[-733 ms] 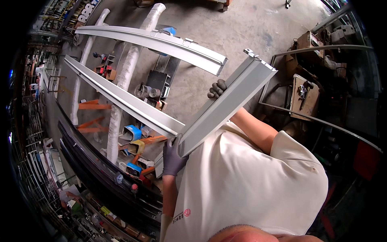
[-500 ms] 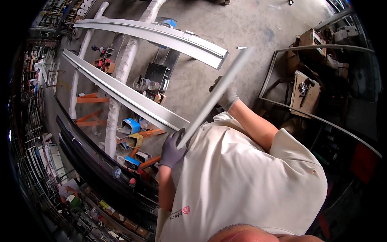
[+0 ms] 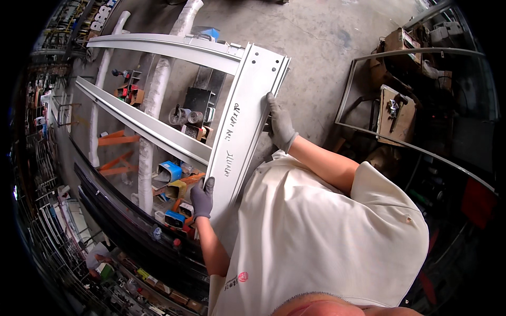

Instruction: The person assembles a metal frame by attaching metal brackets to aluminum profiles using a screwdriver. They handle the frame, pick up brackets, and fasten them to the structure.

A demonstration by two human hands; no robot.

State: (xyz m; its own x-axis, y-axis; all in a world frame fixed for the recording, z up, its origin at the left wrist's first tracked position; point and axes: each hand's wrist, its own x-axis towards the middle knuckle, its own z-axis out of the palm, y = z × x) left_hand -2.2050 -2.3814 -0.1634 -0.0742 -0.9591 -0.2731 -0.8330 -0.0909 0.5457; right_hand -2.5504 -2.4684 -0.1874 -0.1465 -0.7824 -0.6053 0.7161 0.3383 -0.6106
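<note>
A wide white metal profile (image 3: pixel 240 116) lies across the near ends of two long white rails. Handwritten marks run along its upper face, and several small holes show at its far end. In a grey glove, my right hand (image 3: pixel 282 125) grips its right edge, thumb on top and the other fingers mostly hidden beneath. My left hand (image 3: pixel 202 199), gloved too, grasps the left edge close to the near end. The far rail (image 3: pixel 163 43) meets the profile near its holes. The other rail (image 3: pixel 147 118) reaches it nearer my left hand; whether they touch I cannot tell.
Two wrapped supports, one farther left (image 3: pixel 108 79) and one nearer (image 3: pixel 153 110), carry the rails. Below stand orange trestle legs (image 3: pixel 118 138) and a blue box (image 3: pixel 169 171). Dark profiles (image 3: pixel 116 205) lie at left. A thin metal frame (image 3: pixel 345 100) and cardboard boxes (image 3: pixel 398 42) stand at right.
The profile has turned from its narrow edge to show its broad marked face, and now bridges the rail ends. My left hand has moved left and nearer me; my right hand has shifted its grip.
</note>
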